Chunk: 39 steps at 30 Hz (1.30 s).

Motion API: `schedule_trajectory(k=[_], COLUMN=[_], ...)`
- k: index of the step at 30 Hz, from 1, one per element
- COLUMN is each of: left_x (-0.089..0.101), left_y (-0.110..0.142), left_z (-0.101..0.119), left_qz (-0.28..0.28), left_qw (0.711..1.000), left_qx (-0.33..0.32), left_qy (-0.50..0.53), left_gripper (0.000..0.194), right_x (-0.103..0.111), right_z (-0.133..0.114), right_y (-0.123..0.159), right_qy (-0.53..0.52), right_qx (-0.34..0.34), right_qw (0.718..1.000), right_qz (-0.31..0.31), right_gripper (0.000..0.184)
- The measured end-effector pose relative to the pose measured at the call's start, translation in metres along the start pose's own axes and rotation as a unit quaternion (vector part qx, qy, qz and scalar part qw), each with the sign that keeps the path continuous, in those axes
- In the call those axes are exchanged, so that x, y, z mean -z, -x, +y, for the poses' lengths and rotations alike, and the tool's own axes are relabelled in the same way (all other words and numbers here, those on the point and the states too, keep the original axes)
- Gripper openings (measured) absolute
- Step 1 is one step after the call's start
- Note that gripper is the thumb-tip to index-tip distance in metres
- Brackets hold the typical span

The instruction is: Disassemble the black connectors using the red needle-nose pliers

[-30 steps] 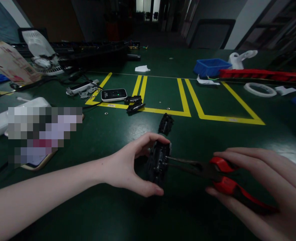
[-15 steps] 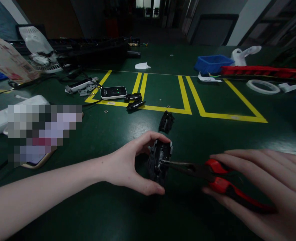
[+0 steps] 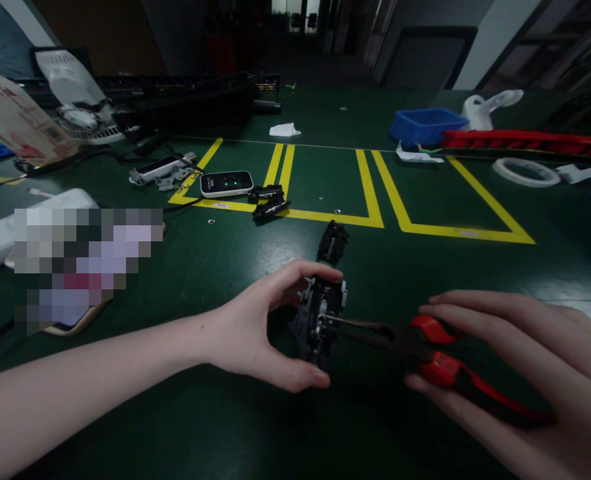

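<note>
Between the thumb and fingers of my left hand (image 3: 265,327) is a black plastic part (image 3: 320,313) with a shiny, hollowed inner face. My right hand (image 3: 520,360) is wrapped around red-handled long-nose pliers (image 3: 440,360). Their thin jaw tips reach into the hollow of the part and touch a small bright spot there; whether they pinch anything is too small to tell. Just beyond my left fingertips lies a second black part (image 3: 333,241) on the table. Farther back, two glossy black pieces (image 3: 269,202) rest by the yellow tape.
On the green table (image 3: 175,413), a white device with green lights (image 3: 226,183) sits behind my left hand. A blurred-out phone (image 3: 83,320) and a white power strip (image 3: 40,220) lie left. Toward the back right are a blue bin (image 3: 425,127), a tape roll (image 3: 525,172) and a red rail (image 3: 525,143).
The fingers of my right hand have shifted slightly on the pliers' handles. The black part has turned a little in my left hand; the plier tips stay inside it.
</note>
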<state>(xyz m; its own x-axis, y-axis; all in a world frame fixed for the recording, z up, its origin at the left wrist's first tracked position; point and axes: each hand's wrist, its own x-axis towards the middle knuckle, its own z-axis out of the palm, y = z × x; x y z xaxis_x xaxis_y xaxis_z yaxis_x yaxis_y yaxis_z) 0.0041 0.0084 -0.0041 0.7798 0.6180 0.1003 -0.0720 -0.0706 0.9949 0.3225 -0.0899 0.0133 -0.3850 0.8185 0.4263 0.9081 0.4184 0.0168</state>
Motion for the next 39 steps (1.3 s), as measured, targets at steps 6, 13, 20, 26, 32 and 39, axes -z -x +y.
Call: schedule_trajectory(k=[6, 13, 20, 26, 32, 39], left_x=[0.001, 0.003, 0.003, 0.002, 0.003, 0.002], left_y=[0.002, 0.000, 0.000, -0.001, -0.001, -0.001], left_z=[-0.002, -0.003, 0.001, 0.000, -0.001, 0.000], left_qz=[0.005, 0.007, 0.006, 0.008, 0.005, 0.006], left_qw=[1.000, 0.997, 0.997, 0.995, 0.994, 0.991], left_qx=[-0.018, -0.038, -0.031, -0.028, -0.024, -0.026], left_qy=[-0.009, -0.064, -0.072, -0.092, -0.105, -0.129], left_gripper=[0.095, 0.093, 0.087, 0.088, 0.089, 0.089], right_x=[0.004, 0.008, 0.008, 0.008, 0.011, 0.005], right_z=[-0.013, -0.005, -0.002, -0.004, -0.007, -0.002], right_y=[-0.009, -0.009, -0.007, -0.005, -0.009, -0.005], right_qy=[-0.006, -0.069, -0.061, -0.067, -0.053, -0.081], right_qx=[-0.006, 0.003, 0.041, 0.021, 0.032, 0.031], right_qw=[1.000, 0.998, 0.997, 0.997, 0.998, 0.996], right_qz=[0.001, 0.006, 0.020, 0.015, 0.012, 0.023], right_gripper=[0.053, 0.045, 0.045, 0.042, 0.037, 0.042])
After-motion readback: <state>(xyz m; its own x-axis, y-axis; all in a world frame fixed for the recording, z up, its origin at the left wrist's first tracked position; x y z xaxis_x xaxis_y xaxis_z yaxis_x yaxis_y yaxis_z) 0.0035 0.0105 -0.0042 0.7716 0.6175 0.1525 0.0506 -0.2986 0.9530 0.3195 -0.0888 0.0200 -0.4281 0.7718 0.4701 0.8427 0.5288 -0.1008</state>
